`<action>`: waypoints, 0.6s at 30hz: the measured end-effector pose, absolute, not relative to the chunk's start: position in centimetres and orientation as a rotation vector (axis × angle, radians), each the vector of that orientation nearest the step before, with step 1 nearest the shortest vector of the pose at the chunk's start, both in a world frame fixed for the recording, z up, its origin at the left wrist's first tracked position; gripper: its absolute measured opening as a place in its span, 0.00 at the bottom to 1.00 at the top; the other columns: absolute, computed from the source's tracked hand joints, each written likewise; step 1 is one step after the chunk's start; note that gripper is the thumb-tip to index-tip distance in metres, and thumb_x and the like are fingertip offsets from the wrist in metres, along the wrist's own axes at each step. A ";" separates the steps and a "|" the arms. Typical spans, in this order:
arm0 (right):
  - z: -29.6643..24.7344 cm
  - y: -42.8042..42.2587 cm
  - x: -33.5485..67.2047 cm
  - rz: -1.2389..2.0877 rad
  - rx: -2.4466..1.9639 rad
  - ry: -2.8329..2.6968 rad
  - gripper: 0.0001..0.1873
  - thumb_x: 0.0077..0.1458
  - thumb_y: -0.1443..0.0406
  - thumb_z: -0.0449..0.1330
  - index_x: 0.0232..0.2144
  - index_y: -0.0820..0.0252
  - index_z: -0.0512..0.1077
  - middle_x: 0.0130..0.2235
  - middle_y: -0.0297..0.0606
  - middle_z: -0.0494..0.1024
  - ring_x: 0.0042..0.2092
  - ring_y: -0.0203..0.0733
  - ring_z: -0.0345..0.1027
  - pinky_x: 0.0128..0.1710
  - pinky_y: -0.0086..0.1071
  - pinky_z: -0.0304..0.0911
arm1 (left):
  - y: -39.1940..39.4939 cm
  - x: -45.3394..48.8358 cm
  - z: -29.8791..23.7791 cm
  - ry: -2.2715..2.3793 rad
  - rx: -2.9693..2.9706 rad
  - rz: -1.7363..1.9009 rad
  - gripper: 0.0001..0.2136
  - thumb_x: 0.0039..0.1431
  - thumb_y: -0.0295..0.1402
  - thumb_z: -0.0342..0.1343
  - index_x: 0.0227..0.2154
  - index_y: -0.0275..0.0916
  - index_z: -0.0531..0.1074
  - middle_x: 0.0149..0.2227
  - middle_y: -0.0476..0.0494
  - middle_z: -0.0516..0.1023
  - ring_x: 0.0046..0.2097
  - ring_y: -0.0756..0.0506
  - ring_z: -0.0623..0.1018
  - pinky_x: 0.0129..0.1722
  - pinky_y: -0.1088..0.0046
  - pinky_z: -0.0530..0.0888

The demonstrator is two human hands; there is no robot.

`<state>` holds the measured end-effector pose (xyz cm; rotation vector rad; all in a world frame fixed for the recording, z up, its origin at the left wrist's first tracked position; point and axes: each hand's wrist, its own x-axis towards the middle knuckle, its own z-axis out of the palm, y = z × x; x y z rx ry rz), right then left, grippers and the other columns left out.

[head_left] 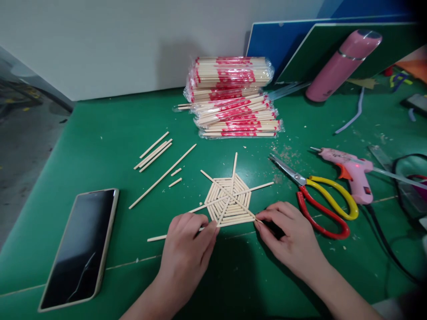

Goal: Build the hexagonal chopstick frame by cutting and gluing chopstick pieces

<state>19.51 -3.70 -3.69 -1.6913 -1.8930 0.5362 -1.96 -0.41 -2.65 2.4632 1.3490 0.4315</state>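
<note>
Stick web [230, 200] edged, just beyond 2 hands
Left hand [187, 242] and right hand [290, 238] pinched its nearest sticks; aligning them probably demanded steady fingertips.

red print on chopstick packs [230, 95], unreadable

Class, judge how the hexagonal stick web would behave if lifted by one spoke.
The stick web is probably light: only thin wooden sticks. With a glue gun nearby, it is likely bonded and stiff. Its long thin spokes look apt to snap.
</note>
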 end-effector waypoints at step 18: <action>-3.7 -3.7 19.6 0.535 -1.679 -1.901 0.05 0.49 0.66 0.55 0.29 0.58 0.71 0.28 0.37 0.69 0.31 0.38 0.62 0.30 0.33 0.58 | -0.4 -1.9 -2.4 1.338 2.471 0.398 0.08 0.55 0.30 0.46 0.27 0.39 0.71 0.28 0.46 0.70 0.30 0.48 0.67 0.30 0.70 0.62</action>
